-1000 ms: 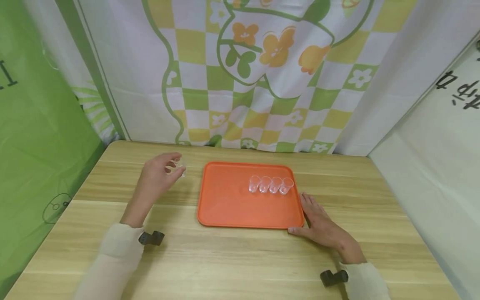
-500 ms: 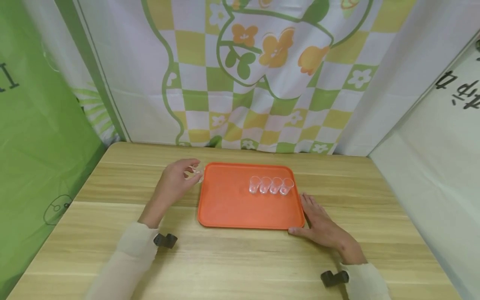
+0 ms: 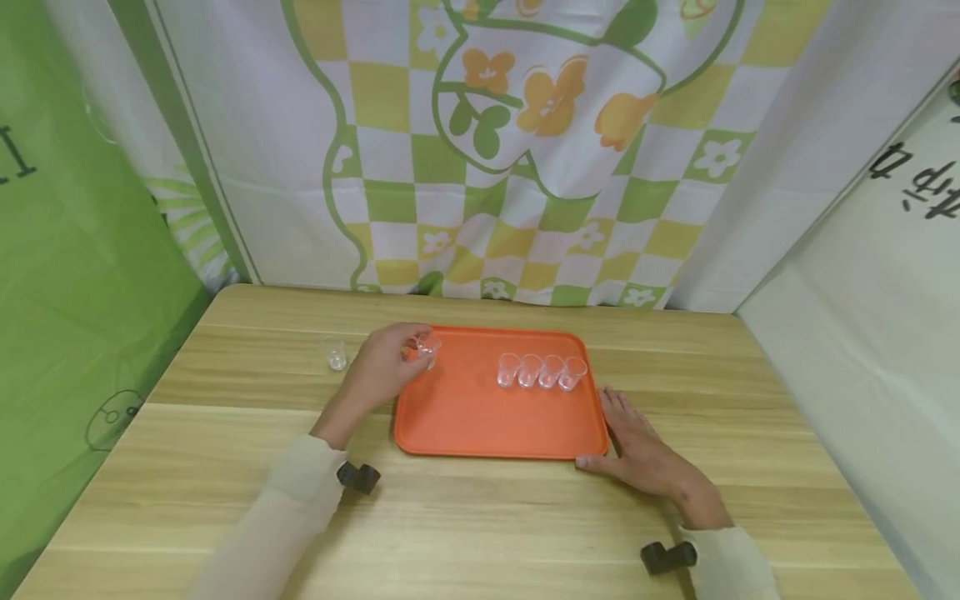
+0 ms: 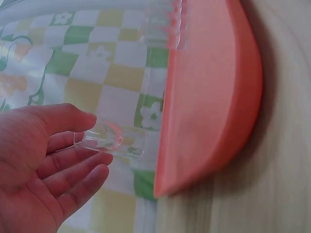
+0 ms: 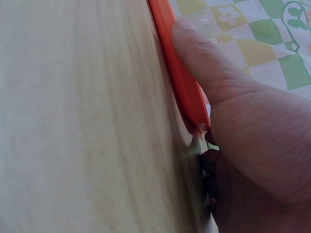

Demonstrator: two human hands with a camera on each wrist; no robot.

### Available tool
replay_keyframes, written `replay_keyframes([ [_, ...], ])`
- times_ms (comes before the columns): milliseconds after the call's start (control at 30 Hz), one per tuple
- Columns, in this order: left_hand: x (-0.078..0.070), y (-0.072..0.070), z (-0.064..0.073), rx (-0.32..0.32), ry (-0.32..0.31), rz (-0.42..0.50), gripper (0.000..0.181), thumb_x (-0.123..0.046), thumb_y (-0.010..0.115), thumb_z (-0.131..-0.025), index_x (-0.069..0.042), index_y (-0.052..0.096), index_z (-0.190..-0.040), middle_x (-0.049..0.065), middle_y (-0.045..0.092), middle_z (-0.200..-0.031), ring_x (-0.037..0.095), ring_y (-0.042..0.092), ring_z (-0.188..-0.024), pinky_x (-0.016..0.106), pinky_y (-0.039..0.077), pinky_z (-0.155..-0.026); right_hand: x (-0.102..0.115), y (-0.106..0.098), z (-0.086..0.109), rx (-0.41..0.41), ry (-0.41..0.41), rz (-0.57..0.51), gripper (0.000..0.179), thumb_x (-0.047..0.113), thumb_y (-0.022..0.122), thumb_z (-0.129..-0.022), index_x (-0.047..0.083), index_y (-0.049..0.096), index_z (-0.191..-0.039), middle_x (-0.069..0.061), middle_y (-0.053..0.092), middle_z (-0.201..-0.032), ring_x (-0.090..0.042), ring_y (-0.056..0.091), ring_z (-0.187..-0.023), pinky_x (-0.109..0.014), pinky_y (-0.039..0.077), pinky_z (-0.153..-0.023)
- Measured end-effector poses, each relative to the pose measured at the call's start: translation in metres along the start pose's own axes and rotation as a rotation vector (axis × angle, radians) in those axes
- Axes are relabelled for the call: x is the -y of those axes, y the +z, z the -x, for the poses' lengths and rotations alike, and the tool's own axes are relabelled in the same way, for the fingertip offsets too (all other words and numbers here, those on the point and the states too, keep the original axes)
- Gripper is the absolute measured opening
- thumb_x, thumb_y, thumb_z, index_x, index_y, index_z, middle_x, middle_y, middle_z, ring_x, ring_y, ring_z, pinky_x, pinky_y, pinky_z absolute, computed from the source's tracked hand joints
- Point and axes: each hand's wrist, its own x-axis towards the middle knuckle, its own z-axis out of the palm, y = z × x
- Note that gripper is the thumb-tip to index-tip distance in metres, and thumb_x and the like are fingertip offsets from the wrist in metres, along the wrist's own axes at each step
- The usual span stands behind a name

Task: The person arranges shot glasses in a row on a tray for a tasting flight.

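Note:
My left hand [image 3: 381, 367] pinches a small clear plastic cup [image 3: 428, 342] between thumb and fingers, over the far left corner of the orange tray [image 3: 480, 425]. In the left wrist view the cup [image 4: 119, 140] points away from the fingertips, toward the tray. Several similar clear cups [image 3: 531, 372] stand in a touching row on the tray's right half. My right hand [image 3: 645, 454] lies at the tray's near right corner, its fingers straight along the side and its thumb at the front rim. In the right wrist view the thumb [image 5: 204, 53] rests against the tray edge.
Another clear cup [image 3: 335, 357] stands on the wooden table [image 3: 480, 525], left of the tray and behind the left hand. A patterned curtain [image 3: 487, 225] hangs along the table's far edge. A green cloth [image 3: 82, 275] and a white one [image 3: 862, 350] flank the sides.
My left hand has carried its cup rightward from the table to above the tray's far left corner. The cup left behind on the table has come into view. The right hand stays put.

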Motion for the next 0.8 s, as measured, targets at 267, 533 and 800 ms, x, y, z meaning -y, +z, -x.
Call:
replay_keyframes([
  [267,-0.015,0.024,-0.009,0.084,-0.056,0.018,0.036,-0.016,0.076,-0.095,-0.004,0.07,-0.128,0.008,0.07,-0.122,0.025,0.066,-0.105,0.042,0.058,-0.084,-0.001,0.0,0.0,0.005,0.006,0.003,0.112,0.053,0.074,-0.092,-0.003,0.008,-0.163,-0.029,0.003,-0.167,-0.047,0.002,-0.153,-0.069,0.006,-0.118],
  [533,-0.022,0.042,-0.019,0.105,-0.022,-0.007,0.036,-0.013,0.077,-0.093,-0.002,0.07,-0.127,0.011,0.071,-0.121,0.025,0.068,-0.102,0.039,0.057,-0.087,-0.001,-0.001,0.0,-0.005,-0.003,0.002,0.111,0.051,0.074,-0.092,-0.002,0.009,-0.163,-0.029,0.004,-0.167,-0.048,0.002,-0.153,-0.07,0.006,-0.118],
  [800,-0.028,0.052,-0.023,0.139,-0.018,0.009,0.037,-0.015,0.074,-0.096,-0.003,0.069,-0.131,0.009,0.07,-0.123,0.024,0.067,-0.103,0.04,0.057,-0.086,-0.001,0.0,0.0,0.009,0.008,-0.004,0.111,0.053,0.073,-0.092,-0.002,0.008,-0.163,-0.029,0.003,-0.167,-0.047,0.002,-0.153,-0.069,0.005,-0.118],
])
